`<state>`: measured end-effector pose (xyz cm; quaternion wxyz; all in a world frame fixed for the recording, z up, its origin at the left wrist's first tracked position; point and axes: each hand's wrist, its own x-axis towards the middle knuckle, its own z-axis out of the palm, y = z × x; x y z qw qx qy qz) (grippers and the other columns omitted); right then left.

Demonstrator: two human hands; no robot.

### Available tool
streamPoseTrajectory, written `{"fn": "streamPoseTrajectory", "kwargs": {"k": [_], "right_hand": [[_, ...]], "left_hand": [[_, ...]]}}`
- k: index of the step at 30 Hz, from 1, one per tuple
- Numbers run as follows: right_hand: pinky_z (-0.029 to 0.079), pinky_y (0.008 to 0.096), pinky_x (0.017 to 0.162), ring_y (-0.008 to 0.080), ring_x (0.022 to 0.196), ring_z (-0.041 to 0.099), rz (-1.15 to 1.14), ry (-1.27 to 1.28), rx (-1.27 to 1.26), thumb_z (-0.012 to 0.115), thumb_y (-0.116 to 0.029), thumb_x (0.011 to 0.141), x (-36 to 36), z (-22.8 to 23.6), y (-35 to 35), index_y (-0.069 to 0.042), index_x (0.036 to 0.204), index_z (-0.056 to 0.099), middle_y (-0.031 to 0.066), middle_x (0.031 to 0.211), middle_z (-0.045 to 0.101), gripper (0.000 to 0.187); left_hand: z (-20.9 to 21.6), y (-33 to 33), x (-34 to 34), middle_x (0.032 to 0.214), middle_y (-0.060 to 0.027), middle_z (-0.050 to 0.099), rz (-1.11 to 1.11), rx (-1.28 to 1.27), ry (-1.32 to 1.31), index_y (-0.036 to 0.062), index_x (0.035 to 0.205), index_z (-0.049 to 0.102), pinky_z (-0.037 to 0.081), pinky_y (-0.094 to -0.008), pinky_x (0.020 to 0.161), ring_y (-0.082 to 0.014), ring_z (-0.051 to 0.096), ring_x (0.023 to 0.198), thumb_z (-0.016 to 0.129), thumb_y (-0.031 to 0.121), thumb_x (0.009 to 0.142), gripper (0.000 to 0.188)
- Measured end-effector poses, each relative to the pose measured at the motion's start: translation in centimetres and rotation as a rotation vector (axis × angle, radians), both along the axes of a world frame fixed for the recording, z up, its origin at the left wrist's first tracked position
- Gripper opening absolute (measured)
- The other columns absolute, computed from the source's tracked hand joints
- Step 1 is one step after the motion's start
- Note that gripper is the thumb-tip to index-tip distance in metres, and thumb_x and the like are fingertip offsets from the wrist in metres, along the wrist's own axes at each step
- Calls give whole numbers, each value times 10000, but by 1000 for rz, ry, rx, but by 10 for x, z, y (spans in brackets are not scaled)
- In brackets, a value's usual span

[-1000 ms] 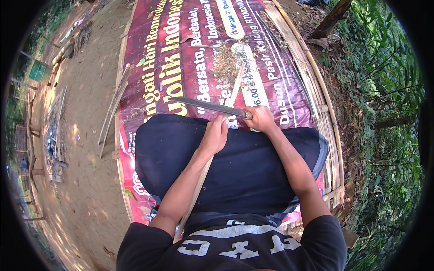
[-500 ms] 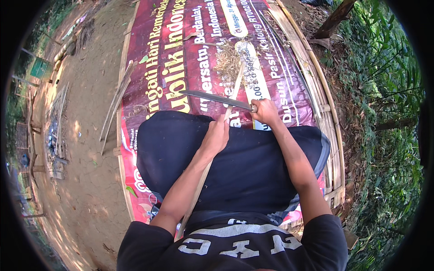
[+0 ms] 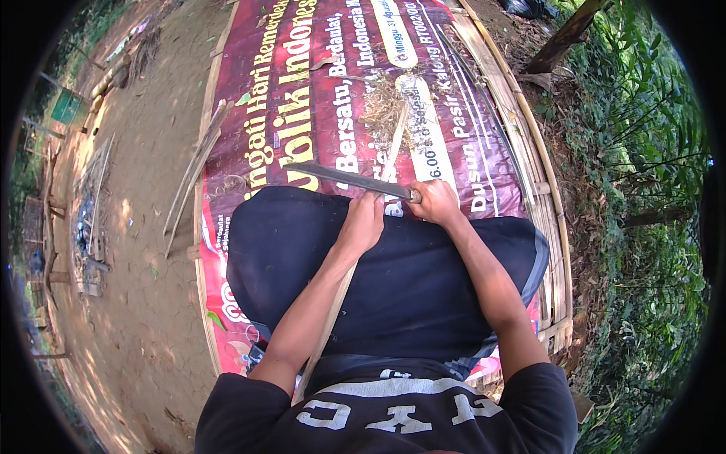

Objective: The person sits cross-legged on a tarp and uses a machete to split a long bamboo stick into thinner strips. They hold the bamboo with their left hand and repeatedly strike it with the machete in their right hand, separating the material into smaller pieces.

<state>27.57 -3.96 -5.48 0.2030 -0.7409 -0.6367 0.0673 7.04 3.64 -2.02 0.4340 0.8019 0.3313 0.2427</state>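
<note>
My left hand (image 3: 363, 223) is closed around a long pale bamboo strip (image 3: 333, 311), which runs from beside my body, over my lap, to the far side of my knees. In my right hand (image 3: 436, 203) is the handle of a machete (image 3: 350, 180). Its long dark blade points left and lies across the strip just beyond my left fist. Past the blade, the strip's far end reaches a heap of thin shavings (image 3: 386, 106) on the red printed banner (image 3: 302, 113).
The banner covers a bamboo platform (image 3: 546, 219) edged with poles. Several split strips (image 3: 198, 163) lean over its left edge, above bare earth (image 3: 144, 303). A tree trunk (image 3: 563, 38) and green plants (image 3: 650, 250) stand to the right.
My right hand has drawn the machete back toward me and slightly left, so the blade now sits closer to my left hand. The left hand keeps its hold on the bamboo strip.
</note>
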Motion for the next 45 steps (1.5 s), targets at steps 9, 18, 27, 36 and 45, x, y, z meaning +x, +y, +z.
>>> {"fn": "streamPoseTrajectory", "kwargs": {"k": [9,18,27,36,45], "right_hand": [[533,499,582,391,606,661,-17,-78,-34,649,-243,774,7,-19,13,-82,847,650,174,628,648,176],[534,480,595,375,613,662,53,11,46,710,-254,768,-10,1,3,-77,842,686,142,656,665,193],[539,489,579,380,606,668,120,-41,-19,680,-232,748,-15,-3,-1,-78,869,669,168,623,652,197],[541,485,598,374,592,658,-31,-96,-27,649,-223,764,-3,1,5,-88,816,643,162,623,643,145],[531,531,656,438,684,654,-325,-3,-102,639,-241,810,43,-1,14,-39,844,667,228,707,659,206]], "left_hand": [[-9,11,4,803,-303,640,4,57,-23,-92,1138,577,476,-460,629,-471,652,777,504,34,979,216],[-6,5,5,921,-209,711,5,-166,-64,-40,1038,660,512,-418,776,-337,705,880,620,143,964,201],[-29,8,1,779,-167,645,-70,-548,13,-28,974,656,477,-392,691,-247,638,723,519,180,1011,252],[-32,23,5,680,-56,513,-81,-305,0,-9,930,583,425,-345,565,-165,511,596,444,235,1058,308],[-27,-1,-3,754,-189,628,-101,-420,112,-47,930,630,486,-430,715,-318,638,732,440,247,1049,370]]}}
